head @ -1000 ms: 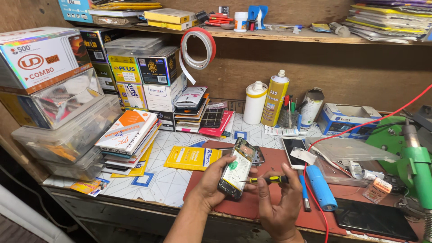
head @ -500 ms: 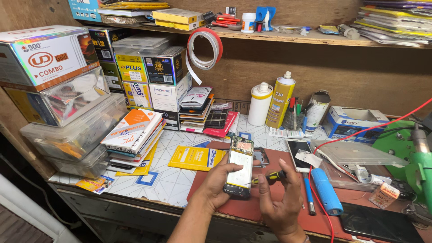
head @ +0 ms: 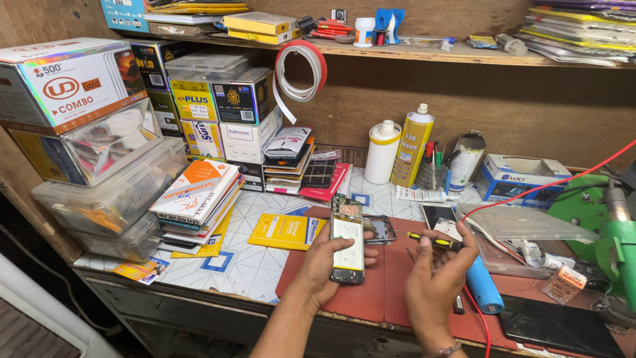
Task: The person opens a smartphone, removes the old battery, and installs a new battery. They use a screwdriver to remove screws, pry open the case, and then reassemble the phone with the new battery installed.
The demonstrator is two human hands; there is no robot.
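Above the red mat (head: 391, 292), the left hand (head: 324, 265) cradles an opened phone (head: 347, 240) upright in curled fingers, while just right of it the right hand (head: 434, 275) pinches a yellow-black screwdriver (head: 434, 241) between raised fingertips, its tip pointing toward the phone.

A cluttered workbench (head: 252, 265) with a patterned white and blue top carries a red mat (head: 377, 292) at its front edge. On the tiled surface lie a yellow packet (head: 286, 231), a fanned stack of flat packets (head: 195, 199) and clear plastic bins (head: 109, 192) stacked at the left. A white bottle (head: 382, 152) and a yellow spray can (head: 411, 146) stand side by side near the back wall. A blue cylinder (head: 482, 293) and a dark phone (head: 560, 325) lie on the mat.
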